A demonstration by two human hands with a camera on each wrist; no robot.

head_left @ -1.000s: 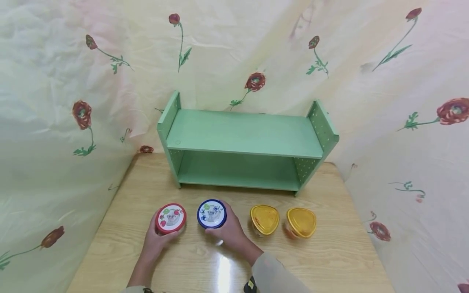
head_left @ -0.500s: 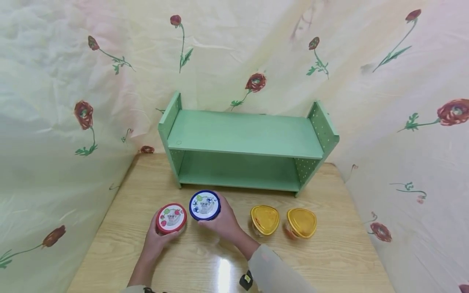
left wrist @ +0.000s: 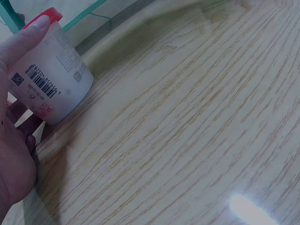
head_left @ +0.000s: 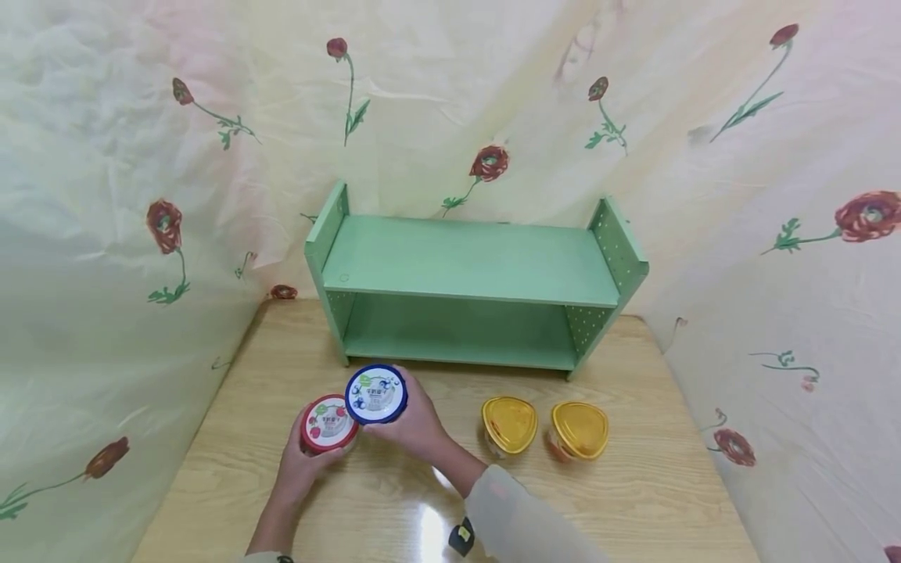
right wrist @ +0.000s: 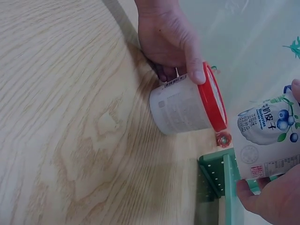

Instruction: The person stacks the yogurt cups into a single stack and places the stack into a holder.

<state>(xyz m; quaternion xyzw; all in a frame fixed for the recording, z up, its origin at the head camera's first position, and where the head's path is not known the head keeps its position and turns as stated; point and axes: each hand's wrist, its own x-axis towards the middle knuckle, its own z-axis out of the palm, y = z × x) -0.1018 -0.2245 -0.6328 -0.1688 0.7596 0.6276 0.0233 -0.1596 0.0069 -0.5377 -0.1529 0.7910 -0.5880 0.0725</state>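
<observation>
My left hand point(head_left: 299, 464) grips a white tub with a red lid point(head_left: 329, 423), strawberries printed on top, standing on the table. In the left wrist view the thumb presses the rim of this red-lidded tub point(left wrist: 52, 77), whose barcode side shows. My right hand point(head_left: 417, 422) holds a blueberry tub with a blue lid point(head_left: 376, 394) up off the table, beside and slightly above the red lid. From the right wrist, the blueberry label of the blue-lidded tub point(right wrist: 269, 129) faces the camera, and fingers curl round its base.
Two tubs with yellow triangular lids, a left one point(head_left: 509, 424) and a right one point(head_left: 579, 430), stand right of my hands on the wooden table point(head_left: 655, 485). Behind is a green two-tier shelf point(head_left: 472, 258). Flowered cloth point(head_left: 774, 313) hangs round the back and sides.
My right hand has lifted the blue-lidded tub and carried it left, close to the red-lidded tub. The left hand and its tub have stayed in place.
</observation>
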